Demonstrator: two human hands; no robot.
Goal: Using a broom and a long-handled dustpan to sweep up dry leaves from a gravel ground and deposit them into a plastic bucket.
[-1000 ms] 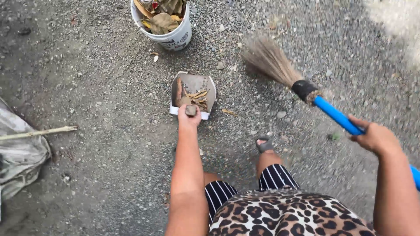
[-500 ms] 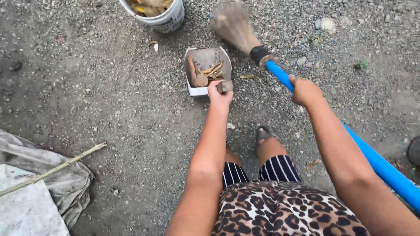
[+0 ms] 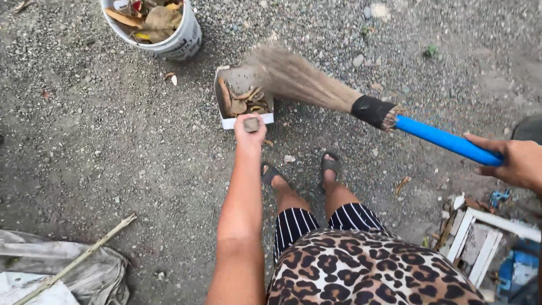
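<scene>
My left hand (image 3: 249, 131) grips the short handle of a white dustpan (image 3: 227, 121) that lies on the gravel ground and holds dry brown leaves (image 3: 240, 103). My right hand (image 3: 516, 161) holds the blue handle of a straw broom (image 3: 435, 137) at the right edge. The broom's bristles (image 3: 293, 76) reach over the dustpan's right side. My two feet in dark sandals (image 3: 330, 165) stand just behind the dustpan.
A white bucket (image 3: 182, 40) full of dry leaves stands at the top left. A grey sack (image 3: 96, 274) and a thin stick (image 3: 84, 254) lie at the bottom left. White frame pieces and blue scraps (image 3: 485, 248) lie at the bottom right.
The broom's bristles have swept down and left onto the dustpan. My right hand has slid back along the blue handle to the right edge. The view has shifted slightly.
</scene>
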